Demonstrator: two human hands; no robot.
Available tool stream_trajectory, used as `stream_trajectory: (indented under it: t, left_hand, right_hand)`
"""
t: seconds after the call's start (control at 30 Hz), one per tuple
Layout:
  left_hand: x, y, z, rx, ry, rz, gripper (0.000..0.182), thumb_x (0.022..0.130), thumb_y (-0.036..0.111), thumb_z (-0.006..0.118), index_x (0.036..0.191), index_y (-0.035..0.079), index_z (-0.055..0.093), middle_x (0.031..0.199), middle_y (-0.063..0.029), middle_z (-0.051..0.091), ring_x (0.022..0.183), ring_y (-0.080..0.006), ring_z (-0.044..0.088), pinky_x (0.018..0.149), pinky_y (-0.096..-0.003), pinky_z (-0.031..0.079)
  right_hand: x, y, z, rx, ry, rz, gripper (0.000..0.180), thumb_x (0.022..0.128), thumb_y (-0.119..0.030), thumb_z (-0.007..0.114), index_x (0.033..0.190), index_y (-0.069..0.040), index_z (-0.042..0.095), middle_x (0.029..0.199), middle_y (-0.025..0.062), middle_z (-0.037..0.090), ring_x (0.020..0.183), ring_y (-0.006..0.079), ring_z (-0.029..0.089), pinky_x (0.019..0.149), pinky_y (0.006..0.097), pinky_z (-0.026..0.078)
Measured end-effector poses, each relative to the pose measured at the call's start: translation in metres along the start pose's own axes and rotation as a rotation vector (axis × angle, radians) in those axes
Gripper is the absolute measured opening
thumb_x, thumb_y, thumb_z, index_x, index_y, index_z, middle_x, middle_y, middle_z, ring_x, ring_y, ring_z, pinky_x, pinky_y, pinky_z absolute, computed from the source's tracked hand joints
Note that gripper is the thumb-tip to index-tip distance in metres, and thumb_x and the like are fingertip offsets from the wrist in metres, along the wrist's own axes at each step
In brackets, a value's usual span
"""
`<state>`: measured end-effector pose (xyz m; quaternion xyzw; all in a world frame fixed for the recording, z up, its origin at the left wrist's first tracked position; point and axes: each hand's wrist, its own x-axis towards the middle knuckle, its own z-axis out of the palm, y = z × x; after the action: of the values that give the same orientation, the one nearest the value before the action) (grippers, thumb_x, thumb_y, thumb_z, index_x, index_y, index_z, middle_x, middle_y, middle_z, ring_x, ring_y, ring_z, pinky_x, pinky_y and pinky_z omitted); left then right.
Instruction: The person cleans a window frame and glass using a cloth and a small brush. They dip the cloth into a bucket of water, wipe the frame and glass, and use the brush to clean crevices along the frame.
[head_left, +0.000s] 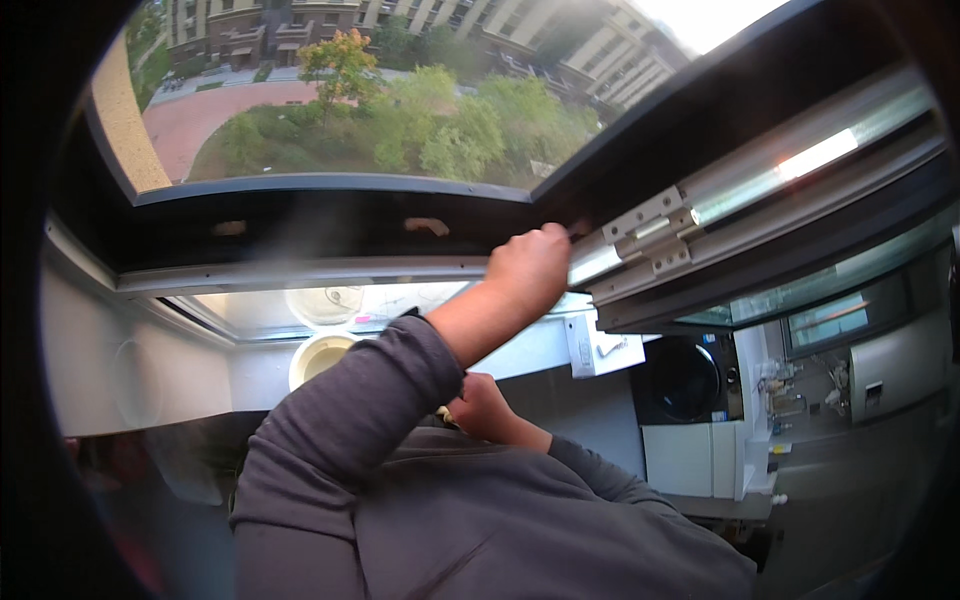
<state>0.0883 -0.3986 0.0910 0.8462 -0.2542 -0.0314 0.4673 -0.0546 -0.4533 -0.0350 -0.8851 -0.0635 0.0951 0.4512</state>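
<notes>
My left hand (529, 268) is raised, fingers curled, at the lower corner of the dark window frame (495, 214), beside a metal hinge (649, 227). A blurred dark bit shows past its knuckles; whether the hand holds it I cannot tell. Low in front of my body, my right hand (484, 409) is closed around a small pale yellow item (448, 414), mostly hidden behind my left sleeve. Behind that sleeve, a cream round tub (321, 354) stands on the white windowsill (259, 375), partly covered.
The open window sash (765, 262) juts out at the right. A white box (604, 349) sits on the sill below it. Farther right are a washing machine with a dark round door (682, 377) and a white cabinet (679, 457). Trees and buildings show outside.
</notes>
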Motion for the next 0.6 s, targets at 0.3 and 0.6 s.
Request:
stream_trajectory:
  t: [0.3, 0.6]
  left_hand:
    - [-0.017, -0.027, -0.004, 0.298, -0.196, -0.053, 0.016, 0.086, 0.006, 0.054, 0.095, -0.004, 0.062, 0.089, -0.0255, 0.07, 0.083, -0.0416, 0.07, 0.072, -0.0466, 0.058]
    - [-0.053, -0.05, -0.017, 0.465, -0.096, 0.069, 0.012, 0.086, 0.008, 0.057, 0.093, -0.001, 0.057, 0.079, -0.0232, 0.069, 0.07, -0.041, 0.069, 0.062, -0.0474, 0.056]
  right_hand:
    - [0.01, -0.012, 0.001, -0.008, -0.032, 0.022, 0.014, 0.095, -0.015, 0.06, 0.097, -0.001, 0.063, 0.076, 0.0213, 0.067, 0.071, 0.0387, 0.066, 0.065, 0.0414, 0.051]
    - [0.008, 0.026, 0.021, 0.035, 0.017, 0.068, 0.015, 0.095, -0.016, 0.06, 0.098, -0.002, 0.064, 0.073, 0.0219, 0.065, 0.069, 0.0396, 0.065, 0.062, 0.0427, 0.05]
